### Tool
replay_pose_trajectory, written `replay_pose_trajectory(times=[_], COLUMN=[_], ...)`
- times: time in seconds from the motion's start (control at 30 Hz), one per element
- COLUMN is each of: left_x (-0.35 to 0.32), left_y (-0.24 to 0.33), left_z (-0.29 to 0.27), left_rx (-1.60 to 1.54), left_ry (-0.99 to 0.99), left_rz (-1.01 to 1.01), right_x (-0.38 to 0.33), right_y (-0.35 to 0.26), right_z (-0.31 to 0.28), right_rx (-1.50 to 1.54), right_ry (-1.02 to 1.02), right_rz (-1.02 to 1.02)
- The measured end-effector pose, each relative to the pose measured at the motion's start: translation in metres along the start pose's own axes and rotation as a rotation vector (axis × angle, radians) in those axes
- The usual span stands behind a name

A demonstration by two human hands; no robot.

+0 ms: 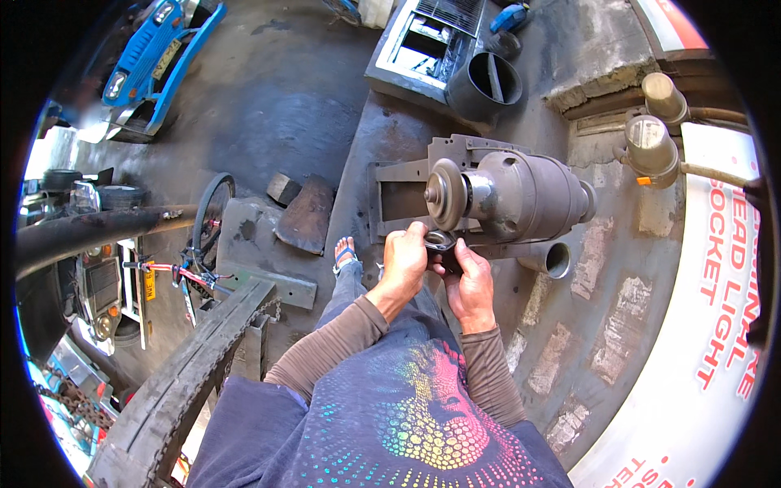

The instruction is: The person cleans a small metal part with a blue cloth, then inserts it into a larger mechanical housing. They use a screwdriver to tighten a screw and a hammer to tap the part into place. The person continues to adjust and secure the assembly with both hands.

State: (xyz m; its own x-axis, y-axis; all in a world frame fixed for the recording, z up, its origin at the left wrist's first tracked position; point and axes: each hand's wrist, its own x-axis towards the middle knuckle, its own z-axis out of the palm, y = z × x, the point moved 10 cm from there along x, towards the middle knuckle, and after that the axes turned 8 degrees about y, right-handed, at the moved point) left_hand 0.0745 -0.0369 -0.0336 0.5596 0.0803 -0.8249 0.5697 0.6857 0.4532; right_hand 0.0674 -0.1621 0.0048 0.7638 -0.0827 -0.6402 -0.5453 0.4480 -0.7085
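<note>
My left hand [403, 265] and my right hand [472, 286] are both closed on a small dark metal part [441, 241], one from each side. A shiny rounded rim shows on top of the part, and my fingers hide much of the rest. Just above it is the round wheel [446, 193] of a grey bench grinder [529, 195]. The part sits close below the wheel; whether they touch I cannot tell. The grinder's motor body rests on a metal frame [399, 191].
A dark bucket-like cylinder [468, 91] stands beyond the grinder, and a short pipe [556, 260] lies below it. A stone block [307, 218], a bicycle wheel [213, 213] and a long beam [183, 386] are on the left. A lettered white banner [691, 325] runs along the right.
</note>
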Motion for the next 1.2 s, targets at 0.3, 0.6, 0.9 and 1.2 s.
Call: replay_pose_trajectory(times=[0.3, 0.6, 0.9, 1.2], left_x=[-0.010, 0.004, -0.005, 0.003], left_y=[-0.007, -0.002, 0.003, 0.001], left_z=[-0.009, -0.004, -0.005, -0.004], left_rx=[0.054, 0.010, 0.009, 0.024], left_ry=[-0.002, -0.005, -0.022, 0.007], left_rz=[-0.012, -0.019, 0.012, -0.009], right_x=[-0.014, -0.002, -0.013, -0.008], right_y=[0.006, 0.002, 0.000, 0.004], right_z=[0.001, 0.004, 0.007, 0.005], right_rx=[0.019, -0.032, 0.005, 0.037], right_ry=[0.006, 0.010, -0.007, -0.004], right_rz=[0.016, -0.033, -0.037, -0.031])
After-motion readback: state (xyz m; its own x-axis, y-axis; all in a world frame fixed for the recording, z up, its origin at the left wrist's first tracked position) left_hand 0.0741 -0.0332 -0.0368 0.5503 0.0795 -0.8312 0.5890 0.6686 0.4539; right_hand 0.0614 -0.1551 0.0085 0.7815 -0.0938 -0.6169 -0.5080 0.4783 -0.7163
